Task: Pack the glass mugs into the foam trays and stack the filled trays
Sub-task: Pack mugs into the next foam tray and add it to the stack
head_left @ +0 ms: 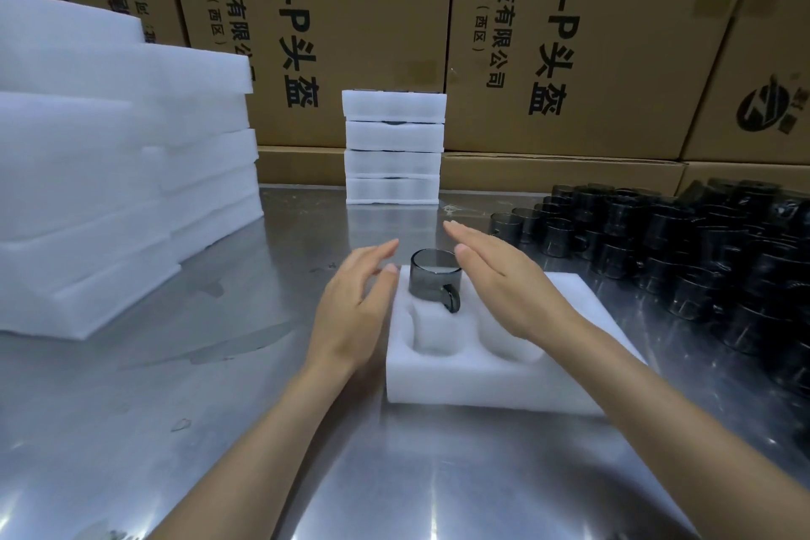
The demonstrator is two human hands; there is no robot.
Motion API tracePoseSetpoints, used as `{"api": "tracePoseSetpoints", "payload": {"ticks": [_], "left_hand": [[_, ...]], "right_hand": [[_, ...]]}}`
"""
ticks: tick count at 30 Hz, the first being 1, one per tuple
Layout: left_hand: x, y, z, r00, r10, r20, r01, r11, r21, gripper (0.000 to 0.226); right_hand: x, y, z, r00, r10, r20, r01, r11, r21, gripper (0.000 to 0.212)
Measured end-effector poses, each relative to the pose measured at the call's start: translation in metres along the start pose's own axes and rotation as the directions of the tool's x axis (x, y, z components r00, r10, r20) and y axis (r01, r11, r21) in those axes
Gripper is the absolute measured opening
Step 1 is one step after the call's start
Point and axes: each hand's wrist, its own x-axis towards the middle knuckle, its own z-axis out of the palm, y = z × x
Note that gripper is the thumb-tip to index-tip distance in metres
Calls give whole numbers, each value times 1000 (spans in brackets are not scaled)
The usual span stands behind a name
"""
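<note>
One mug (pixel 435 281) stands upright in the far-left pocket of the tray (pixel 491 381), held by nobody. Left hand (pixel 355 307) and right hand (pixel 499 281) flank it, fingers straight and released. Behind the mug rises the stack (pixel 393 147); loose mugs (pixel 683 250) crowd its right.

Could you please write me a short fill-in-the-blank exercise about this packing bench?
1. The foam tray in front of the person holds ____ mug(s).
2. The stack of filled trays at the back of the table is ____ trays high.
3. The unpacked mugs stand on the person's ____ side.
4. The fingers of the right hand are straight and hold ____.

Missing words: one; four; right; nothing
</note>
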Motion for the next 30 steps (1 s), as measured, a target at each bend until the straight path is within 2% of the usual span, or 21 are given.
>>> {"api": "tracePoseSetpoints", "payload": {"ticks": [3, 6, 12, 17, 20, 22, 24, 25, 28, 30], "left_hand": [[-7, 9, -9, 964, 235, 126, -250, 961, 119, 55], [-10, 13, -11, 932, 295, 210, -335, 923, 191, 57], [-13, 10, -9, 955, 177, 236, -226, 954, 198, 65], [-13, 10, -5, 970, 143, 197, -178, 969, 169, 62], [-18, 10, -2, 980, 123, 159, -134, 989, 63, 57], [-18, 12, 2, 988, 113, 105, -109, 993, -43, 50], [-14, 12, 5, 998, 19, 56, -9, 983, -181, 41], [-10, 11, 6, 996, -60, 58, 73, 963, -260, 38], [-2, 5, 8, 950, -257, 180, 310, 858, -409, 39], [-1, 3, 9, 928, -279, 248, 359, 851, -384, 38]], "right_hand": [[-6, 7, -4, 990, -68, 120, 85, 985, -148, 48], [-10, 11, -4, 975, -71, 209, 115, 973, -202, 51], [-10, 10, -1, 934, 37, 355, 91, 937, -337, 51], [-11, 10, -3, 923, 50, 381, 80, 945, -318, 51], [-10, 12, -2, 923, 44, 381, 71, 956, -284, 49], [-8, 16, -4, 941, 40, 335, 12, 988, -152, 46], [-3, 22, -10, 985, 20, 169, -18, 1000, -10, 43], [1, 26, -15, 998, 16, 63, -16, 1000, -5, 42], [18, 47, -32, 979, 119, -166, -122, 993, -5, 41], [34, 60, -40, 947, 251, -198, -252, 968, 24, 45]]}}
